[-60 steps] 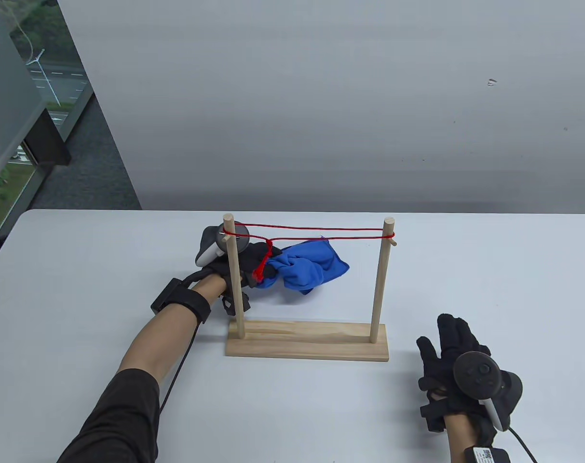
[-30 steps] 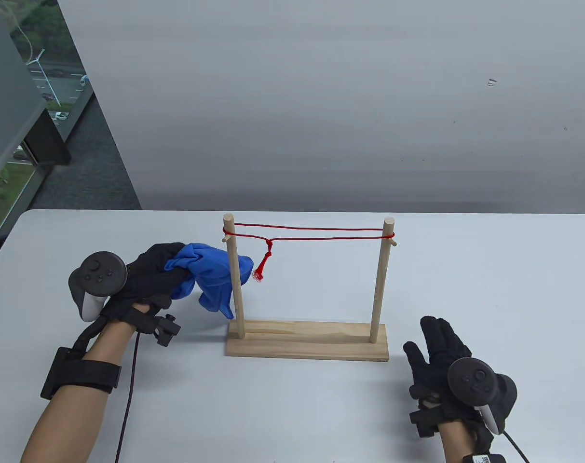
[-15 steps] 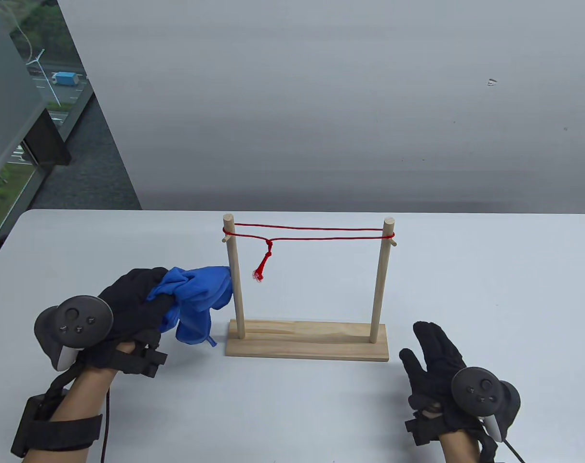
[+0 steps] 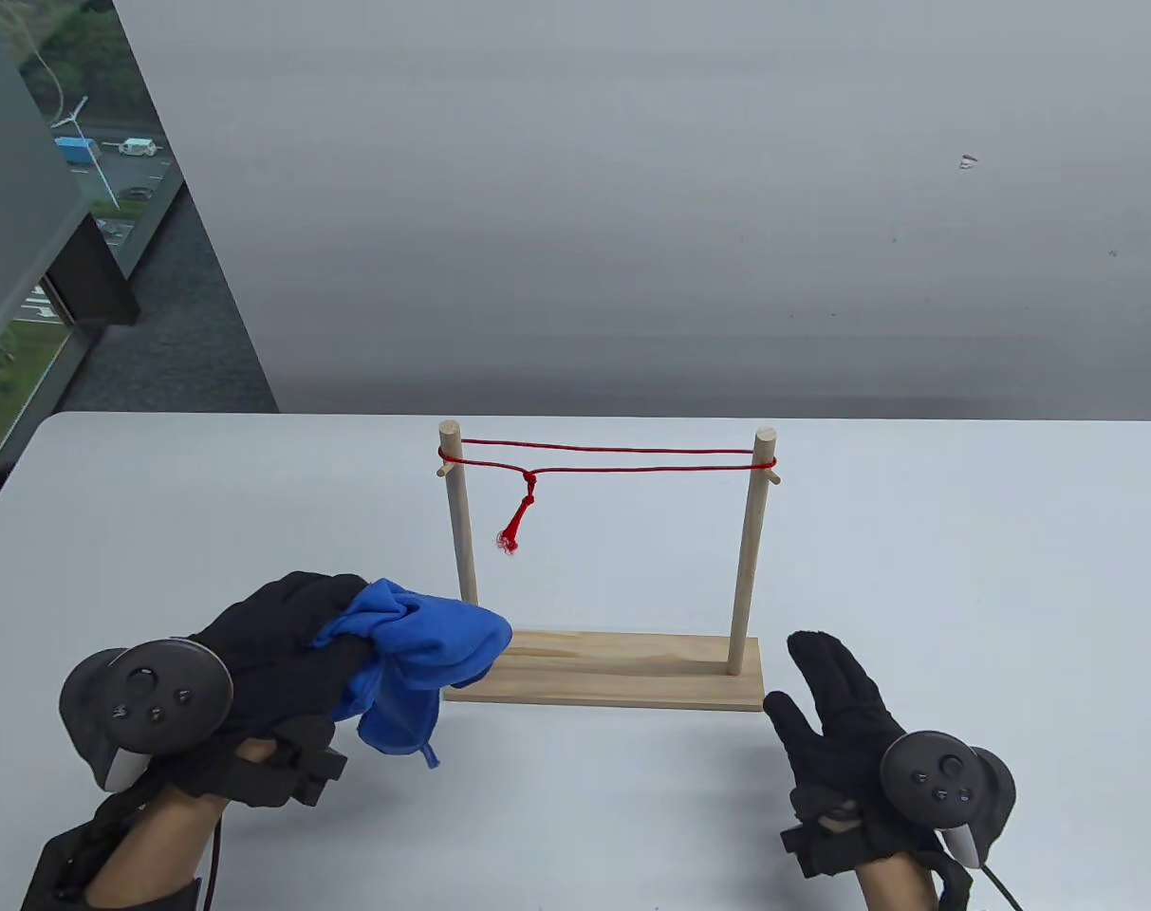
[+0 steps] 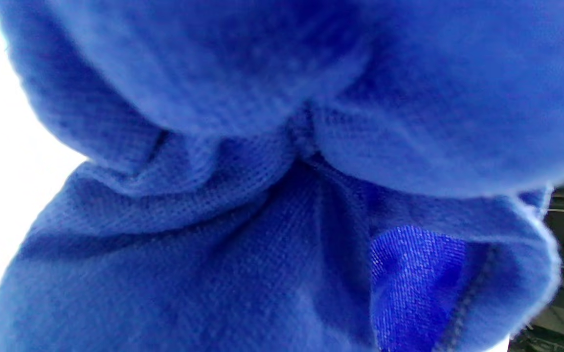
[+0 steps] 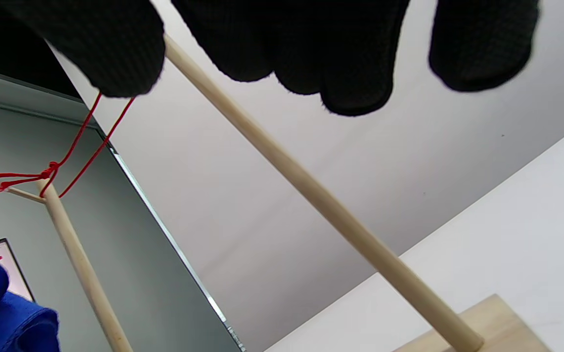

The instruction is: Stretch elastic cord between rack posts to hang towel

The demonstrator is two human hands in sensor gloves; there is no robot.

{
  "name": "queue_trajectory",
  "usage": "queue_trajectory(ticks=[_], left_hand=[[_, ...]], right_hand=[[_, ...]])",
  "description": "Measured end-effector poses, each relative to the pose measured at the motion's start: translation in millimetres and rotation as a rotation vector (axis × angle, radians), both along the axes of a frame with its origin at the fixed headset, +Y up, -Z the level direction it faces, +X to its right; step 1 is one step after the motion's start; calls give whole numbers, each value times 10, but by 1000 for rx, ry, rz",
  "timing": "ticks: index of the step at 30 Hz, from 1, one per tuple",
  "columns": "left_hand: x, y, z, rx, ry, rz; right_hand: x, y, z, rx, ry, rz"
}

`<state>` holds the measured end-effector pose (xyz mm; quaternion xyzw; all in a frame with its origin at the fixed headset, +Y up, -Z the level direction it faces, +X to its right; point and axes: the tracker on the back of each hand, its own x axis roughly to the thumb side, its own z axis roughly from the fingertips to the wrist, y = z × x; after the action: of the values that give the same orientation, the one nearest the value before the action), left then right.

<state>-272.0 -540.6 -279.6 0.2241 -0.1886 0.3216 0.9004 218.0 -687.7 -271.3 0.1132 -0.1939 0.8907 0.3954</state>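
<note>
A wooden rack with two upright posts stands mid-table. A red elastic cord runs doubled between the post tops, with a knotted tail hanging near the left post. My left hand grips a bunched blue towel in front of the rack's left end, above the table. The towel fills the left wrist view. My right hand lies open and empty on the table right of the rack base. In the right wrist view its fingertips hang before the right post.
The white table extends wide to the right and behind the rack. A grey wall stands behind the table, a window at far left. Cables trail from both wrists toward the bottom edge.
My left hand has carried the towel from behind the rack, round the left post, to the front left of the base. My right hand has shifted slightly left toward the base.
</note>
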Motion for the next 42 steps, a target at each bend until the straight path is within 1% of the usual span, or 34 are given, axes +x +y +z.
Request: queue_trajectory(ticks=[7, 12, 14, 16, 17, 20, 21, 24, 29, 34, 39, 41, 42], left_hand=[[189, -152, -229, -124, -104, 173], [387, -258, -383, -214, -168, 238], [452, -291, -416, -235, -187, 253], [516, -339, -452, -265, -217, 293], [541, -367, -468, -284, -234, 319], [592, -451, -499, -317, -289, 399], [599, -468, -500, -323, -298, 417], [615, -532, -501, -330, -341, 481], [611, -586, -496, -338, -378, 550], [595, -643, -511, -335, -404, 590], [571, -692, -498, -325, -430, 603], [561, -716, -486, -328, -466, 593], [558, -725, -475, -321, -491, 560]], right_hand=[[-261, 219, -29, 63, 106, 19], [-470, 348, -38, 79, 162, 70], [-556, 385, -24, 96, 175, 82], [-638, 402, -24, 87, 187, 90], [-675, 395, -41, 65, 195, 89], [-751, 312, -119, -61, 215, 108], [-763, 283, -140, -83, 218, 107], [-807, 146, -237, -176, 230, 30], [-916, 1, -362, -325, 271, 13], [-1070, -50, -435, -345, 352, -139], [-1166, 19, -461, -314, 368, -243], [-1157, 61, -470, -299, 368, -273], [-1138, 85, -472, -289, 368, -283]])
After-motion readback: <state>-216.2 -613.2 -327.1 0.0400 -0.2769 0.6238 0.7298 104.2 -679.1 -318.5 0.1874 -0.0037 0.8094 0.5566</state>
